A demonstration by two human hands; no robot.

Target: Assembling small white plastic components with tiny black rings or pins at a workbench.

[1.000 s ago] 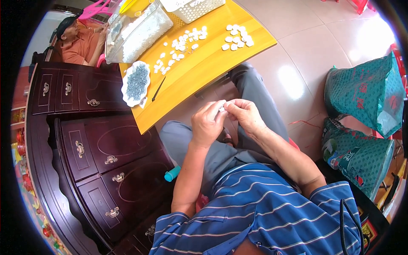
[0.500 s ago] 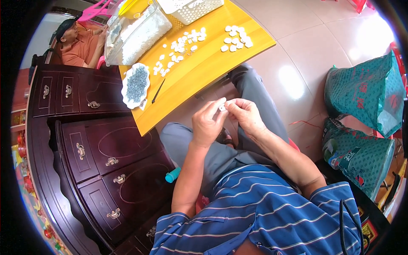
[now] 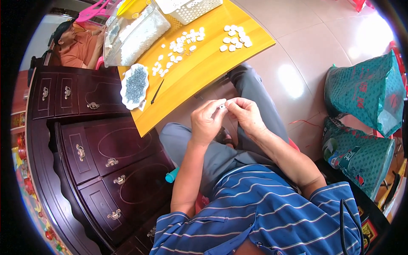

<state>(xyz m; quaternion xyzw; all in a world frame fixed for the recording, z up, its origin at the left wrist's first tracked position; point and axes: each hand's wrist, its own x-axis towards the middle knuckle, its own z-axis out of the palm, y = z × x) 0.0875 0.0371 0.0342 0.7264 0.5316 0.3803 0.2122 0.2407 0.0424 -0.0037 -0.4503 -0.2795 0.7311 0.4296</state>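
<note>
Above my lap, just off the table's near edge, my left hand (image 3: 207, 120) pinches a small white plastic piece (image 3: 222, 107) between thumb and fingers. My right hand (image 3: 244, 114) meets it there, its thumb and forefinger closed at the same piece; whether it grips a second small part is hidden. On the yellow wooden table (image 3: 199, 72) lie loose small white pieces (image 3: 178, 46) and a separate cluster of rounder white pieces (image 3: 236, 38). A scalloped white dish (image 3: 145, 70) holds many small dark grey metal bits, apparently screws or nails. Beside it rests a thin black tool (image 3: 157, 91).
A clear bin (image 3: 146, 36) of white parts and a white perforated basket (image 3: 193, 12) stand at the table's far side. A dark wooden cabinet (image 3: 100, 140) flanks the left. Teal sacks (image 3: 361, 93) sit at right. Another person in orange (image 3: 80, 49) sits far left.
My hands stay together at nearly the same spot, with the white piece turned slightly between the fingers. The things on the table have not been moved.
</note>
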